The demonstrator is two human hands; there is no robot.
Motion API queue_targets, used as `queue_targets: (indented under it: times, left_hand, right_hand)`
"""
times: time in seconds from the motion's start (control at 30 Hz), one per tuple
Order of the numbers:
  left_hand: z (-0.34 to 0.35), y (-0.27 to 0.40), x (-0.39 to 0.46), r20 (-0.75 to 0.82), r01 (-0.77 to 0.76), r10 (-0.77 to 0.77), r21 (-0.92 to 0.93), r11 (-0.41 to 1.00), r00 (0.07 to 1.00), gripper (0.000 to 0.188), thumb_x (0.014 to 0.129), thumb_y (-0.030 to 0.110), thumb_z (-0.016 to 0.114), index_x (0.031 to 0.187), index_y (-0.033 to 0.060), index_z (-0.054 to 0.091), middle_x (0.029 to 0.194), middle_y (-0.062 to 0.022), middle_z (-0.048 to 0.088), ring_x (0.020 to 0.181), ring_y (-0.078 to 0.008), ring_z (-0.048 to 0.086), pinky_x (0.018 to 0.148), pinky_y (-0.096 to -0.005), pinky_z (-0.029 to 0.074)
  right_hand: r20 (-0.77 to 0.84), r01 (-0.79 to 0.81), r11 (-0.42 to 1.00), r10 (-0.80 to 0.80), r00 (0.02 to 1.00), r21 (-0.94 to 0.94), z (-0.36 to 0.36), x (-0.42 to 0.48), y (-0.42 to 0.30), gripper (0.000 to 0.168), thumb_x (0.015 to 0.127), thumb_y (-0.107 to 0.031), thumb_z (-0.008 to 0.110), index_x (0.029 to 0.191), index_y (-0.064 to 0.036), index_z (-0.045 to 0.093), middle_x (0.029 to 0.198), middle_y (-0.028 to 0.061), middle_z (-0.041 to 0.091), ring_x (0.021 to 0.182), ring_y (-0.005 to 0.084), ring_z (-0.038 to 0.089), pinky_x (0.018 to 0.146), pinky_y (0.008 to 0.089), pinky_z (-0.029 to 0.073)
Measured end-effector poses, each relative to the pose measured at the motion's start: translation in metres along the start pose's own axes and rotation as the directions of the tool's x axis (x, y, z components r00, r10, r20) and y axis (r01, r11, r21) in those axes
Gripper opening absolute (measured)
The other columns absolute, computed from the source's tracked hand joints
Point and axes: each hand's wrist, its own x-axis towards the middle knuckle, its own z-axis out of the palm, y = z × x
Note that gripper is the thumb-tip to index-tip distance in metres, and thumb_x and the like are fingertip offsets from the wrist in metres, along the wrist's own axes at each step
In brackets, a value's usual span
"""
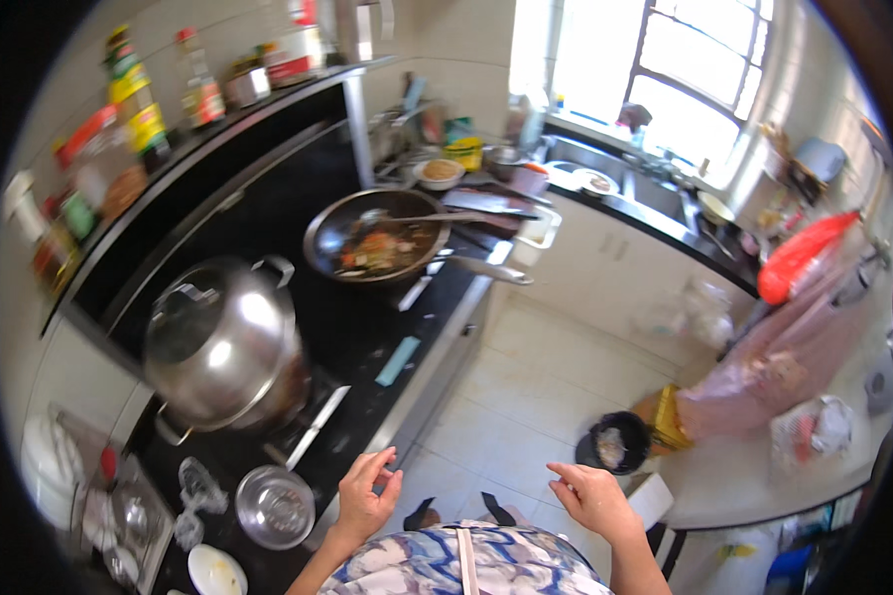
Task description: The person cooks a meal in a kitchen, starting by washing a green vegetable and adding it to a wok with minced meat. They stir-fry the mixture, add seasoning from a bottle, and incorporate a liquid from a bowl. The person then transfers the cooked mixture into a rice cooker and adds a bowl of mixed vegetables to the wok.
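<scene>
My left hand (370,487) hovers near the front edge of the black stove counter, fingers loosely curled, nothing held. To its left a clear bowl (275,507) rests on the counter. My right hand (594,497) is raised over the floor in front of me, fingers apart and holding nothing, below a black bin (612,443) in the picture. A large lidded steel pot (227,342) sits on the near burner. Farther back, a wok (376,235) holds cooked food (382,249) and a metal spatula (435,218) whose handle lies over the rim.
A steel wok handle (489,268) projects past the counter edge. Bottles line the shelf (231,123) behind the stove. A double sink (658,199) lies under the window. On the right, a pink plastic cover (778,364) hangs beside a pale table (729,483).
</scene>
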Motion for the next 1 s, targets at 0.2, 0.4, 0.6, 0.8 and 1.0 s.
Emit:
queue_targets:
  times: [0.2, 0.4, 0.6, 0.8, 1.0]
  left_hand:
    - [0.080, -0.005, 0.071, 0.194, -0.015, 0.011, 0.020, 1.000, 0.981, 0.025, 0.078, 0.003, 0.063, 0.103, 0.0004, 0.064, 0.075, -0.0096, 0.063, 0.060, -0.0155, 0.060, 0.054, -0.0245, 0.048]
    - [0.188, 0.008, 0.124, 0.351, 0.086, -0.105, 0.071, 0.994, 0.930, 0.026, 0.090, 0.012, 0.057, 0.111, -0.0020, 0.061, 0.087, -0.0103, 0.065, 0.071, -0.0154, 0.062, 0.065, -0.0275, 0.050]
    - [0.318, -0.008, 0.171, 0.640, 0.045, 0.029, -0.099, 0.994, 0.768, 0.026, 0.090, 0.008, 0.058, 0.114, -0.0009, 0.059, 0.079, -0.0042, 0.061, 0.065, -0.0086, 0.056, 0.059, -0.0232, 0.048]
    - [0.399, 0.023, 0.201, 0.774, 0.126, 0.085, -0.208, 0.970, 0.627, 0.024, 0.090, 0.010, 0.059, 0.112, 0.0003, 0.060, 0.081, -0.0051, 0.062, 0.066, -0.0098, 0.055, 0.057, -0.0244, 0.048]
    - [0.430, 0.049, 0.208, 0.821, 0.055, 0.310, -0.380, 0.923, 0.480, 0.023, 0.090, 0.010, 0.059, 0.110, 0.0006, 0.061, 0.078, -0.0041, 0.061, 0.064, -0.0089, 0.054, 0.056, -0.0234, 0.047]
  right_hand:
    - [-0.105, -0.105, 0.992, 0.112, 0.988, 0.073, -0.022, 0.009, 0.074, 0.026, 0.087, -0.022, 0.056, 0.110, -0.009, 0.058, 0.088, 0.0156, 0.063, 0.082, 0.0342, 0.061, 0.070, 0.0424, 0.050]
    - [-0.205, -0.099, 0.993, 0.109, 0.973, 0.057, -0.067, 0.023, 0.154, 0.015, 0.088, -0.019, 0.053, 0.096, -0.006, 0.050, 0.081, 0.0164, 0.060, 0.081, 0.0360, 0.061, 0.067, 0.0451, 0.050]
    - [-0.309, -0.279, 0.960, 0.264, 0.914, -0.005, -0.126, 0.003, 0.206, 0.018, 0.088, -0.019, 0.054, 0.092, -0.003, 0.050, 0.078, 0.0166, 0.060, 0.079, 0.0364, 0.062, 0.068, 0.0441, 0.050]
    - [-0.473, -0.405, 0.913, 0.338, 0.814, -0.045, -0.114, -0.020, 0.216, 0.021, 0.092, -0.024, 0.050, 0.099, -0.005, 0.051, 0.075, 0.0149, 0.057, 0.070, 0.0331, 0.059, 0.063, 0.0411, 0.049]
    - [-0.604, -0.573, 0.819, 0.478, 0.638, 0.042, -0.060, -0.079, 0.208, 0.021, 0.089, -0.021, 0.051, 0.099, -0.003, 0.054, 0.077, 0.0174, 0.057, 0.073, 0.0357, 0.058, 0.065, 0.0444, 0.047]
